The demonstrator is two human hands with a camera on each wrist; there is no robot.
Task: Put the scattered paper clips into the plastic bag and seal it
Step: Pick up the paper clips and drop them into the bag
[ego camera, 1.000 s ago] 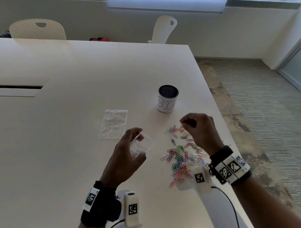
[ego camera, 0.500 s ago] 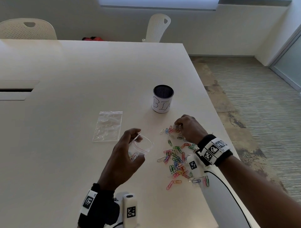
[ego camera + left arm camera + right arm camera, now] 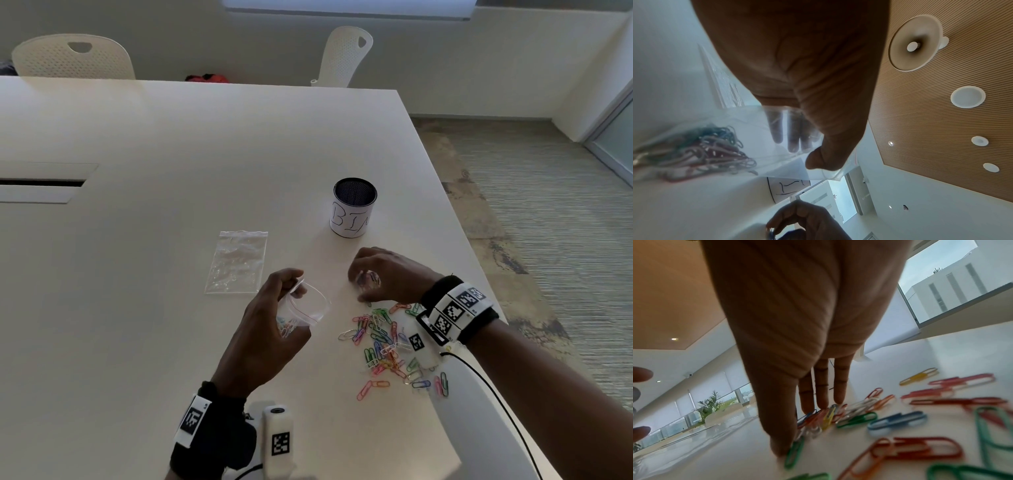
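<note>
- The table [image 3: 171, 144], a large pale top, is shown bearing every item of the task near its right edge.
- A second clear bag [image 3: 238, 262] is seen lying flat on the table, well apart from both hands and untouched.
- A dark mesh cup [image 3: 355, 207], wrapped in white paper with handwritten letters, is seen upright beyond the clips.
- The left hand [image 3: 270, 329] is shown raised above the table with its fingers and thumb curled round the plastic bag [image 3: 308, 306]; the mouth is held open toward the right hand, and a small bunch of clips is already visible inside through the film [image 3: 694, 146].
- The right hand [image 3: 383, 274] is shown lowered to the far end of the pile, its fingertips [image 3: 818, 402] curled in and closed on several clips gathered against the table.
- The paper clips [image 3: 387, 342] are seen scattered on the table between the right wrist and the bag, a good many not yet collected; the bag is therefore unsealed.
- Handling, as judged: the clips are light, stiff and smooth-coated, so they are likely to slide on the top and are best raked into a cluster and pinched several together. The bag is thin, limp and slippery; it is best held at the rim beside the red zip line, so that the mouth stays wide.
</note>
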